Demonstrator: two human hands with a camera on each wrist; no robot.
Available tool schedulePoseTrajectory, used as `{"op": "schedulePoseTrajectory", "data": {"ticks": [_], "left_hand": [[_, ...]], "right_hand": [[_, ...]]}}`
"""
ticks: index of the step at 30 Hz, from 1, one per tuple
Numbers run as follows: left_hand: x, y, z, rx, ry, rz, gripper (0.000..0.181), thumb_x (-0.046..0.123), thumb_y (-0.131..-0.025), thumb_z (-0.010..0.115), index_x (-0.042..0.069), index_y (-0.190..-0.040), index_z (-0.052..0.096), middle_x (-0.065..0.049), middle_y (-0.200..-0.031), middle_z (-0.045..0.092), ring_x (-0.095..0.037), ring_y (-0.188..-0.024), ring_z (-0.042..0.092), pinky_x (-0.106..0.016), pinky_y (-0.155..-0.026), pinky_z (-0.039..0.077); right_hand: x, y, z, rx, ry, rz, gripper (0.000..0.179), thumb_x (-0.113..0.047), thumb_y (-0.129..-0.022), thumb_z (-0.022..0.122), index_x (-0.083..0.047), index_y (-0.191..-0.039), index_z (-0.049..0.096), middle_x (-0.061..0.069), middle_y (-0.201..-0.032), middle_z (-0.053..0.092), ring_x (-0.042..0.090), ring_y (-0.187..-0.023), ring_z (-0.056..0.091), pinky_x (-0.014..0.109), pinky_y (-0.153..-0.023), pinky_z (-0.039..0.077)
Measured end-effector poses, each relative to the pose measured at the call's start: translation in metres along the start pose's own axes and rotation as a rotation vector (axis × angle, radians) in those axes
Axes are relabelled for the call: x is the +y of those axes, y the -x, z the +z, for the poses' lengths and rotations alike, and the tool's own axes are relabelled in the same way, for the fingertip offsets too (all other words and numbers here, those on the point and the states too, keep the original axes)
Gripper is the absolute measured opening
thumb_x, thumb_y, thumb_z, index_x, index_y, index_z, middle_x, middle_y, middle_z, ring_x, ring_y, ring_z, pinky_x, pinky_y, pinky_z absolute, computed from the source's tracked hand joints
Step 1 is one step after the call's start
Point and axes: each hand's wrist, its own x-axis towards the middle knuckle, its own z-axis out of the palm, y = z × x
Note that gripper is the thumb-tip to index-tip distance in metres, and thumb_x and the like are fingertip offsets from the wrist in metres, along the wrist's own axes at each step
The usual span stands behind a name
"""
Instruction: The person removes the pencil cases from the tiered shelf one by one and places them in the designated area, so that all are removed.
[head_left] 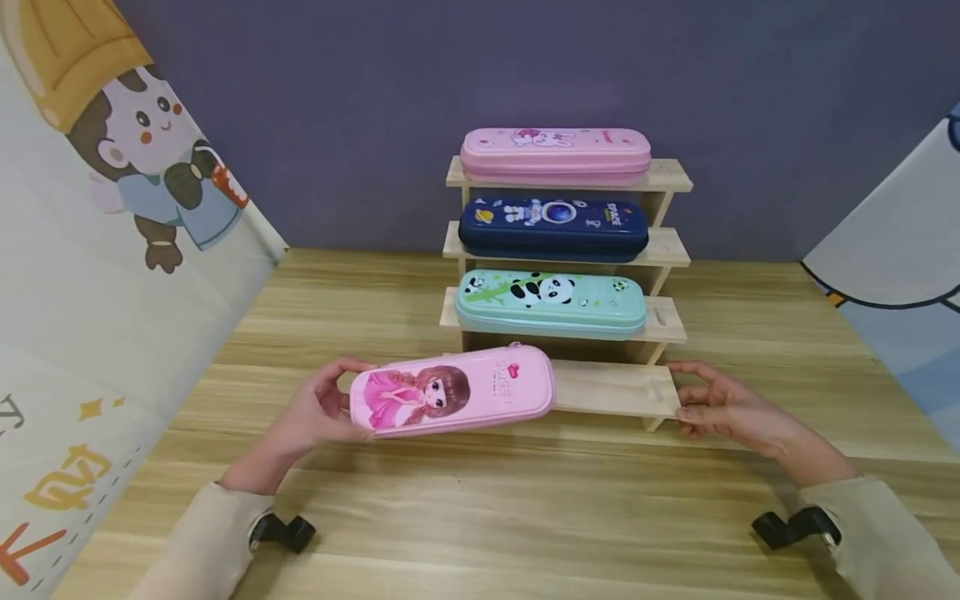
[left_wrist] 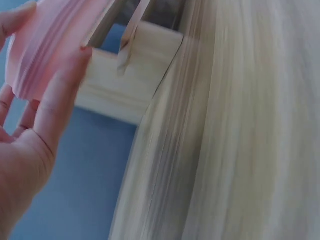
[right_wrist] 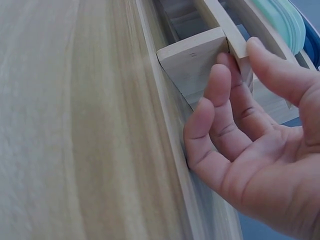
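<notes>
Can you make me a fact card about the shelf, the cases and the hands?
Shelf: wooden, four steps
Top step: pink bunny case
Second step: dark blue space case
Third step: green panda case
Left hand: holds pink doll case, slanted
Right hand: fingers at bottom step's right end
Underneath: wood-look table

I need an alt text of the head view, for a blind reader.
A person's left grip holds a pink girl-print case near the lowest shelf of a four-tier wooden stand; the right grip holds that shelf's right end. The tiers above hold, top down, a pink rabbit case, navy space case and mint panda case.
</notes>
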Motion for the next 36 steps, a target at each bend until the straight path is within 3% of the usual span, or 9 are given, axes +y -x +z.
{"op": "schedulePoseTrajectory", "data": {"ticks": [5, 9, 13, 17, 23, 30, 36], "left_hand": [[0.001, 0.011, -0.015, -0.013, 0.080, 0.134, 0.073, -0.027, -0.068, 0.071, 0.007, -0.131, 0.056, -0.006, -0.125, 0.053, -0.015, -0.083, 0.066, -0.025, -0.069, 0.062], [0.003, 0.018, -0.025, 0.017, 0.144, 0.229, 0.070, -0.023, -0.069, 0.075, 0.000, -0.132, 0.054, -0.009, -0.127, 0.052, -0.016, -0.095, 0.063, -0.025, -0.077, 0.061], [0.009, 0.021, -0.034, 0.087, 0.179, 0.311, 0.067, -0.017, -0.072, 0.080, -0.001, -0.131, 0.055, -0.009, -0.127, 0.055, -0.015, -0.104, 0.061, -0.024, -0.083, 0.060], [0.015, 0.019, -0.039, 0.190, 0.190, 0.349, 0.064, -0.018, -0.072, 0.079, 0.000, -0.129, 0.056, -0.009, -0.126, 0.059, -0.015, -0.105, 0.061, -0.022, -0.084, 0.059], [0.018, 0.017, -0.041, 0.397, 0.288, 0.329, 0.059, -0.032, -0.073, 0.066, -0.003, -0.124, 0.057, -0.011, -0.123, 0.054, -0.020, -0.105, 0.061, -0.035, -0.074, 0.063], [0.023, 0.017, -0.046, 0.759, 0.260, 0.221, 0.054, -0.033, -0.079, 0.056, 0.002, -0.118, 0.054, -0.012, -0.123, 0.044, -0.019, -0.091, 0.066, -0.038, -0.064, 0.063], [0.025, 0.015, -0.056, 0.931, 0.275, 0.164, 0.053, -0.029, -0.080, 0.060, 0.004, -0.121, 0.051, -0.010, -0.122, 0.040, -0.019, -0.088, 0.066, -0.037, -0.062, 0.063]], "right_hand": [[-0.002, 0.000, 0.000, 0.001, 0.001, 0.007, 0.057, 0.009, -0.099, 0.050, -0.030, -0.139, 0.039, 0.003, -0.109, 0.067, 0.014, -0.085, 0.065, 0.029, -0.074, 0.061], [-0.003, 0.000, -0.001, -0.008, 0.002, 0.012, 0.058, 0.009, -0.099, 0.050, -0.030, -0.140, 0.039, 0.003, -0.109, 0.067, 0.014, -0.085, 0.064, 0.029, -0.073, 0.061], [-0.002, 0.000, -0.001, -0.008, 0.001, 0.023, 0.058, 0.008, -0.099, 0.050, -0.031, -0.140, 0.038, 0.003, -0.109, 0.066, 0.015, -0.084, 0.063, 0.029, -0.072, 0.060], [0.000, 0.002, -0.002, -0.010, -0.022, 0.023, 0.057, 0.009, -0.099, 0.050, -0.029, -0.140, 0.037, 0.004, -0.108, 0.066, 0.015, -0.084, 0.064, 0.029, -0.072, 0.061], [0.001, 0.002, -0.003, -0.030, -0.035, 0.018, 0.057, 0.009, -0.100, 0.049, -0.030, -0.140, 0.037, 0.004, -0.108, 0.067, 0.015, -0.083, 0.064, 0.029, -0.071, 0.061], [-0.002, -0.003, -0.005, -0.034, -0.021, 0.033, 0.056, 0.008, -0.100, 0.050, -0.030, -0.138, 0.038, 0.004, -0.107, 0.067, 0.015, -0.082, 0.063, 0.029, -0.070, 0.060], [-0.001, -0.003, -0.004, -0.036, -0.040, 0.023, 0.057, 0.009, -0.099, 0.050, -0.030, -0.139, 0.039, 0.005, -0.108, 0.067, 0.016, -0.082, 0.064, 0.030, -0.071, 0.061]]}}
